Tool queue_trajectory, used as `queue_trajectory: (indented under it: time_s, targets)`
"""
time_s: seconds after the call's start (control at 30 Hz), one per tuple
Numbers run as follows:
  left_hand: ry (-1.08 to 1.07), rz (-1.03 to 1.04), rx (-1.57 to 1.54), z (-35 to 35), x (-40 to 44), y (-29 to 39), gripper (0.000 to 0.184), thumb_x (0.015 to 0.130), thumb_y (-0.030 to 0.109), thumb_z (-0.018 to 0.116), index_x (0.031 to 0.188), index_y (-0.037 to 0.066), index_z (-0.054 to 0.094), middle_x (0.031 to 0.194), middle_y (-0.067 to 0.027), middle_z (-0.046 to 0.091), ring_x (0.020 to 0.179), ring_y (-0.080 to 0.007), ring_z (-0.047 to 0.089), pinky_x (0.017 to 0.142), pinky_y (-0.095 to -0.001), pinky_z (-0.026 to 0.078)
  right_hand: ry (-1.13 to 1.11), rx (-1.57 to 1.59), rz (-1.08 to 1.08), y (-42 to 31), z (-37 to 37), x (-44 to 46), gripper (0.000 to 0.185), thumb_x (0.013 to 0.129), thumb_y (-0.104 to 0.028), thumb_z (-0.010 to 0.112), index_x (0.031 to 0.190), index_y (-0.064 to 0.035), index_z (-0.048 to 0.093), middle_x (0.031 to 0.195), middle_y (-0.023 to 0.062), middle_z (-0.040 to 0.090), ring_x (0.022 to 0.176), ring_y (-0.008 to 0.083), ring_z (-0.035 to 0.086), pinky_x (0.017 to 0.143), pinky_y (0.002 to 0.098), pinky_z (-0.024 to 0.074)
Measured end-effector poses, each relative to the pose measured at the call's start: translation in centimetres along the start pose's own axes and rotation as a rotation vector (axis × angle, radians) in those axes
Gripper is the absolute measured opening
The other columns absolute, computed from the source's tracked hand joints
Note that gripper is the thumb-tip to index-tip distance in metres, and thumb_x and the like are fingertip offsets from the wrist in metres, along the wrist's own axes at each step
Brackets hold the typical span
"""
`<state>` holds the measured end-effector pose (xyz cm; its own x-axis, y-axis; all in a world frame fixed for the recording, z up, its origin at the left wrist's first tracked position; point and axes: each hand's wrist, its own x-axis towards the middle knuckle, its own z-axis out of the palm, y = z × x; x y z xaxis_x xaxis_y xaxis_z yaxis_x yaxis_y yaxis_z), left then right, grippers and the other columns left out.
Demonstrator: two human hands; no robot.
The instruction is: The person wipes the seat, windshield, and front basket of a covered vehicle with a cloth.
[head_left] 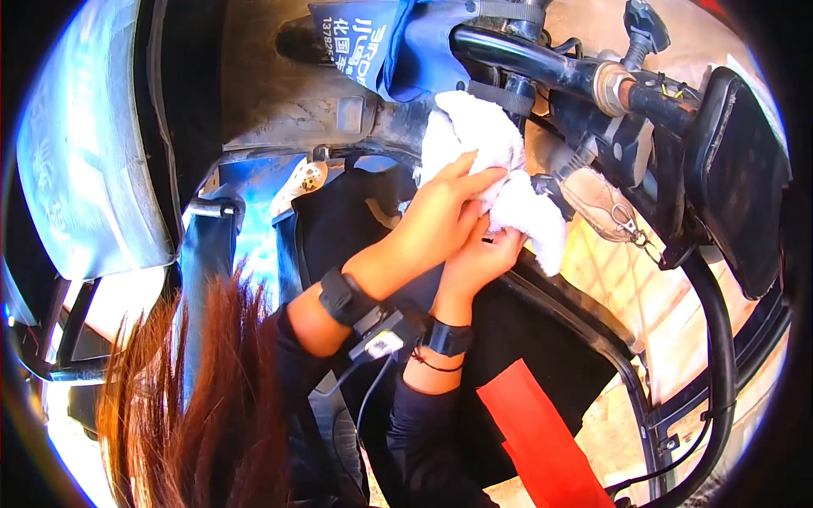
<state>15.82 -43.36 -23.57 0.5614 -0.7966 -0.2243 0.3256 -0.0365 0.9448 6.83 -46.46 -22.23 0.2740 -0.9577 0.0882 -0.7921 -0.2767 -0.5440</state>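
A crumpled white cloth (474, 135) lies against the black bar and lever parts in the upper middle. My left hand (428, 216) has its fingers bent onto the lower left part of the cloth, gripping a fold. Just below and to the right, my right hand (481, 264) pinches the cloth's lower edge. The two hands touch or nearly touch, and their fingertips are partly hidden by each other and by the folds. One end of the cloth hangs to the right of my right hand. Both wrists wear black bands.
A blue printed cover (360, 42) hangs at the top, beside a black handlebar (525, 55). A beige pouch with a key ring (597, 203) and a black mirror (737, 182) are on the right. A red strip (542, 432) lies below; long hair hangs lower left.
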Motion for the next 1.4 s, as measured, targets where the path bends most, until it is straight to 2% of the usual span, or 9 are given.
queue_trajectory:
  time_s: [0.13, 0.33, 0.53, 0.67, 0.83, 1.0, 1.07, 1.27, 1.4]
  targets:
    - [-0.138, 0.060, 0.183, 0.3, -1.0, -1.1, 0.041, 0.063, -0.006, 0.048, 0.101, 0.006, 0.056, 0.082, -0.0179, 0.046, 0.071, -0.0320, 0.052, 0.062, -0.0317, 0.042, 0.149, 0.049, -0.055, 0.9, 0.0, -1.2, 0.026, 0.077, 0.001, 0.048, 0.102, 0.0074, 0.050, 0.090, 0.0124, 0.058, 0.086, 0.0204, 0.055, 0.075, 0.0295, 0.0419]
    - [-0.296, -0.121, 0.103, -0.2, -5.3, -2.2, 0.036, 0.065, -0.005, 0.052, 0.099, 0.006, 0.057, 0.084, -0.0161, 0.050, 0.077, -0.0334, 0.053, 0.069, -0.0328, 0.043, -0.042, 0.174, 0.394, 0.8, -4.7, -4.0, 0.026, 0.075, 0.002, 0.051, 0.100, 0.0078, 0.048, 0.095, 0.0138, 0.056, 0.088, 0.0196, 0.054, 0.079, 0.0313, 0.0412]
    - [-0.142, -0.011, -0.048, 1.1, -2.9, 3.8, 0.052, 0.067, -0.006, 0.050, 0.117, 0.006, 0.043, 0.104, -0.0200, 0.048, 0.098, -0.0345, 0.047, 0.081, -0.0343, 0.039, 0.300, 0.215, 0.113, -4.0, -6.1, -0.1, 0.056, 0.077, -0.001, 0.051, 0.125, 0.0045, 0.022, 0.114, 0.0214, 0.042, 0.098, 0.0268, 0.049, 0.082, 0.0337, 0.0414]
    - [-0.018, 0.120, -0.010, 2.6, 0.3, 1.7, 0.057, 0.068, -0.008, 0.047, 0.122, 0.004, 0.036, 0.120, -0.0220, 0.040, 0.112, -0.0340, 0.038, 0.091, -0.0341, 0.033, 0.039, 0.017, 0.046, -1.7, -4.2, 3.7, 0.048, 0.078, -0.004, 0.046, 0.121, 0.0080, 0.029, 0.111, 0.0216, 0.044, 0.096, 0.0293, 0.049, 0.083, 0.0329, 0.0394]
    - [-0.181, 0.060, -0.150, 2.1, 1.1, 1.0, 0.055, 0.065, -0.009, 0.043, 0.119, 0.001, 0.040, 0.111, -0.0190, 0.049, 0.104, -0.0248, 0.048, 0.086, -0.0289, 0.037, 0.059, -0.032, -0.174, -1.5, -3.7, 3.1, 0.038, 0.072, 0.000, 0.043, 0.109, 0.0102, 0.042, 0.116, 0.0215, 0.036, 0.109, 0.0344, 0.038, 0.090, 0.0385, 0.0322]
    - [-0.155, 0.020, -0.107, 0.1, -0.9, 1.2, 0.044, 0.061, -0.006, 0.045, 0.105, -0.001, 0.051, 0.090, -0.0237, 0.056, 0.079, -0.0330, 0.057, 0.068, -0.0324, 0.044, 0.008, -0.168, -0.236, -1.5, -5.3, 0.9, 0.024, 0.072, 0.002, 0.041, 0.092, 0.0081, 0.052, 0.107, 0.0199, 0.044, 0.099, 0.0292, 0.046, 0.084, 0.0357, 0.0375]
    - [-0.311, -0.174, 0.074, -0.7, -2.3, 1.5, 0.042, 0.060, -0.003, 0.048, 0.100, 0.002, 0.055, 0.083, -0.0226, 0.057, 0.079, -0.0342, 0.057, 0.070, -0.0350, 0.046, -0.222, -0.027, 0.228, -1.1, -6.7, -0.9, 0.021, 0.073, 0.001, 0.040, 0.089, 0.0070, 0.053, 0.094, 0.0156, 0.050, 0.089, 0.0217, 0.050, 0.076, 0.0312, 0.0410]
    - [-0.070, 0.035, 0.007, 0.9, -4.1, 4.7, 0.052, 0.063, -0.005, 0.050, 0.115, 0.003, 0.045, 0.105, -0.0213, 0.050, 0.096, -0.0345, 0.048, 0.085, -0.0344, 0.037, 0.198, -0.092, -0.011, -3.3, -6.5, -0.8, 0.041, 0.078, -0.004, 0.040, 0.118, 0.0051, 0.034, 0.111, 0.0182, 0.041, 0.098, 0.0267, 0.046, 0.082, 0.0341, 0.0385]
    - [-0.018, 0.184, 0.064, 2.9, 0.1, 2.9, 0.059, 0.063, -0.004, 0.051, 0.120, 0.004, 0.038, 0.103, -0.0198, 0.050, 0.095, -0.0372, 0.046, 0.082, -0.0366, 0.038, -0.108, -0.164, -0.229, -1.7, -4.4, 3.7, 0.051, 0.075, 0.002, 0.040, 0.124, -0.0001, 0.029, 0.119, 0.0208, 0.028, 0.109, 0.0336, 0.036, 0.093, 0.0402, 0.0277]
